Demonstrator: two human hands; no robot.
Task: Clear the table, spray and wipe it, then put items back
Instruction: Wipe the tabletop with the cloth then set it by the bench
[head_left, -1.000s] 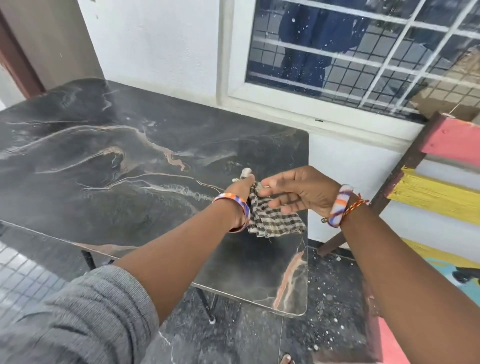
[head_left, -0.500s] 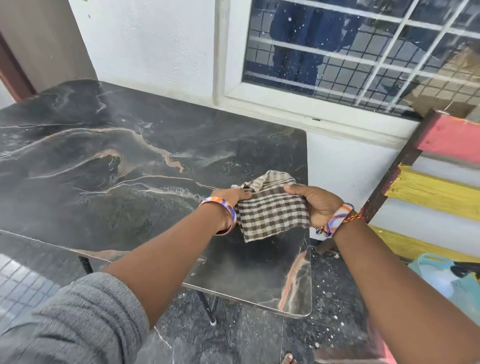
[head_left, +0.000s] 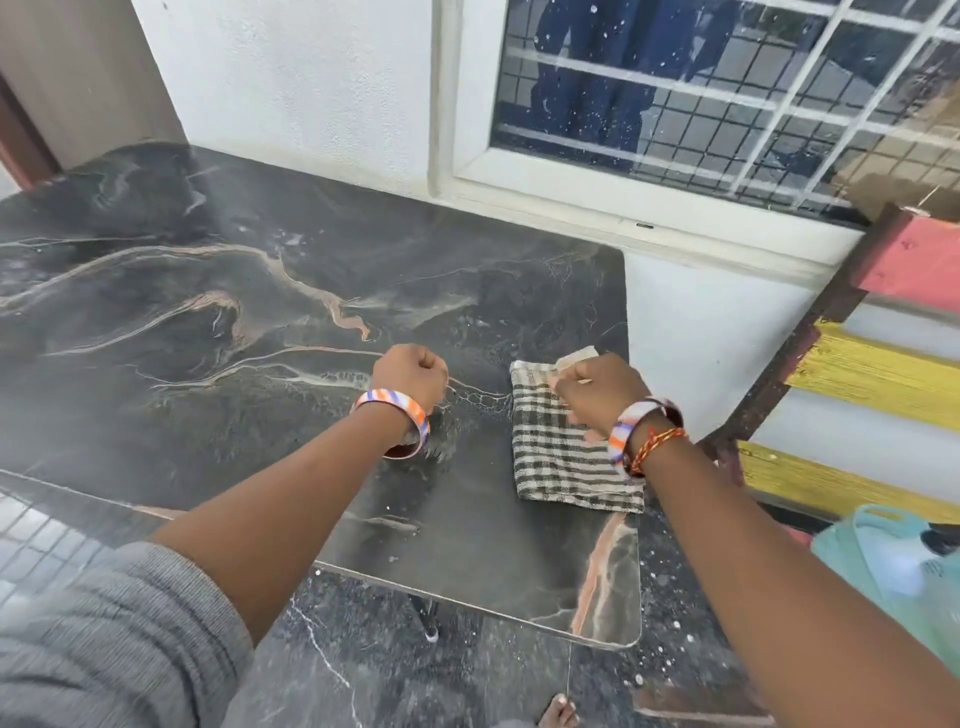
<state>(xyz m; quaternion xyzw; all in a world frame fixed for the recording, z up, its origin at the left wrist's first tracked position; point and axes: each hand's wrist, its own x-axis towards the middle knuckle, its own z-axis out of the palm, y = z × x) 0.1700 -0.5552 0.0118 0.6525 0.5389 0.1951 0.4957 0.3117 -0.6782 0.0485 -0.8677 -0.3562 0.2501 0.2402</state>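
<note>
A checked cloth lies folded on the dark marble table, right hand on it, left hand fisted beside.

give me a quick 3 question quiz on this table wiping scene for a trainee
1. True or false: the checked cloth lies on the table near its right edge.
2. Which hand is on the cloth? A) the left hand B) the right hand C) both
3. Fill in: the left hand is curled into a fist and holds ____.

Key
1. True.
2. B: the right hand is at the cloth's far end; whether it grips or only presses cannot be told. The left hand is apart from it, to the left.
3. Nothing.
</note>
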